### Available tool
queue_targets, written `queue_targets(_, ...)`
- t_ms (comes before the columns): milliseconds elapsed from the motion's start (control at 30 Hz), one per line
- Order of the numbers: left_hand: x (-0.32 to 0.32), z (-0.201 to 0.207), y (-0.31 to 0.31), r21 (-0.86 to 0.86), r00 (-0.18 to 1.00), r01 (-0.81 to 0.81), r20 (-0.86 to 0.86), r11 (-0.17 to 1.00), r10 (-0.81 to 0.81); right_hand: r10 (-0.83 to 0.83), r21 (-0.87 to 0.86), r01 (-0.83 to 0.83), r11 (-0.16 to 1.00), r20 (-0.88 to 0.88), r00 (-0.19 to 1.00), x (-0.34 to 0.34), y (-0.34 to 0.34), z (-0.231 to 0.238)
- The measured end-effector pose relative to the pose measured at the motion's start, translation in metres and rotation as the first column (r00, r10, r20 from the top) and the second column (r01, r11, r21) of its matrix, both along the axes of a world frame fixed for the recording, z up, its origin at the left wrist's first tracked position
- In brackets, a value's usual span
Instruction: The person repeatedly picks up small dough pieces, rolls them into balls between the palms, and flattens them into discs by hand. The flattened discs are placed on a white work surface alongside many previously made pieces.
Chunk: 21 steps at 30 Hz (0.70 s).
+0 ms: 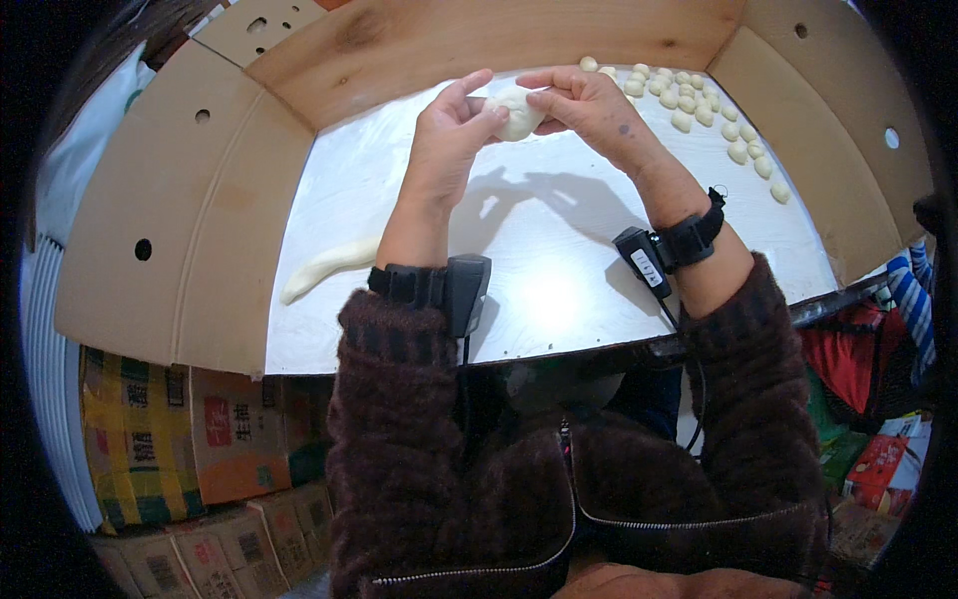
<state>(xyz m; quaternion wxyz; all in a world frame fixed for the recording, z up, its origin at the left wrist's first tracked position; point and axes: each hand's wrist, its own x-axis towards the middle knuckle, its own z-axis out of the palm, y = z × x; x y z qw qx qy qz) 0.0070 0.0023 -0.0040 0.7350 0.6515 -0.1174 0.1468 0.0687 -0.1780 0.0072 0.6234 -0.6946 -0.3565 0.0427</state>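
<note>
Between my two hands, raised above the white work surface, is a rounded piece of pale dough (519, 114). My left hand (451, 125) grips its left side with the thumb in front. From the other side my right hand (582, 108) pinches it, thumb and fingers on the edge. On the surface to the left lies a long roll of dough (329, 266), its right end hidden behind my left forearm. Many small dough balls (687, 103) are gathered at the far right of the surface.
Tall cardboard panels (190, 200) wall the left side, and another cardboard panel (828, 130) the right. A wooden board (499, 40) closes the back. Black devices are strapped to both wrists, with cables hanging. Cardboard boxes (235, 429) stand below at left.
</note>
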Motion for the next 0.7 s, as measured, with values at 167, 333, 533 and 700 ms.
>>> queue_targets(167, 0.001, 0.0, 0.002, 0.116, 1.0, -0.029, 0.012, 0.993, 0.028, 0.122, 0.067, -0.11, 0.992, -0.213, 0.97, 0.003, -0.001, -0.002)
queue_targets(333, 0.001, -0.001, -0.006, -0.019, 0.997, -0.069, 0.019, 0.997, 0.069, 0.062, 0.082, -0.049, 0.995, -0.159, 0.985, 0.003, 0.004, -0.008)
queue_targets(533, 0.004, -0.001, -0.003, 0.094, 0.992, -0.099, 0.087, 0.991, 0.091, 0.07, 0.056, -0.069, 0.996, -0.014, 0.997, -0.002, 0.001, -0.004)
queue_targets(700, 0.002, 0.0, 0.0, -0.04, 1.0, -0.022, 0.02, 0.999, 0.022, 0.134, 0.112, -0.109, 0.988, -0.254, 0.958, 0.0, 0.003, -0.001)
